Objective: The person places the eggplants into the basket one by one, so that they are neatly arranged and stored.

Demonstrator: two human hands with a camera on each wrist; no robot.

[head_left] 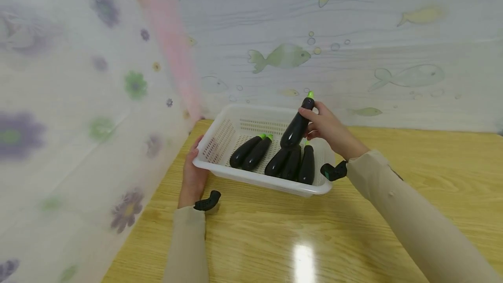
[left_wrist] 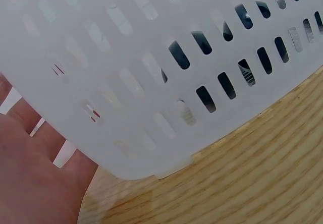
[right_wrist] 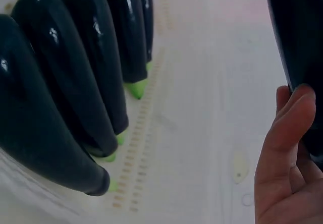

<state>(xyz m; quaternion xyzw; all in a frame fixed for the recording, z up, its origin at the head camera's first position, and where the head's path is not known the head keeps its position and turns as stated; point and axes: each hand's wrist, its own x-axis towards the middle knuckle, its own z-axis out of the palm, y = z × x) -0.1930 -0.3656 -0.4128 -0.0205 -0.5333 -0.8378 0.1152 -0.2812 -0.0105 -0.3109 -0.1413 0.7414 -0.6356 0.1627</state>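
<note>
My right hand (head_left: 324, 125) grips a dark, glossy eggplant (head_left: 296, 128) with a bright green stem end. It is raised above the right part of a white slotted plastic basket (head_left: 251, 179), stem end up and leaning right. In the right wrist view, the thumb and fingers of that hand wrap the eggplant's narrower part. Inside the basket lie several more eggplants (head_left: 257, 153), two at the left and the others grouped at the right. My left hand (head_left: 194, 176) holds the basket's left end, its fingers partly hidden behind the wall (left_wrist: 91, 98) in the left wrist view.
A wood-grain table (head_left: 251, 230) lies beneath the basket and extends right and toward me. Behind it hangs a pale sheet printed with fish (head_left: 283, 56); a flower-printed sheet (head_left: 78, 99) borders the table's left side.
</note>
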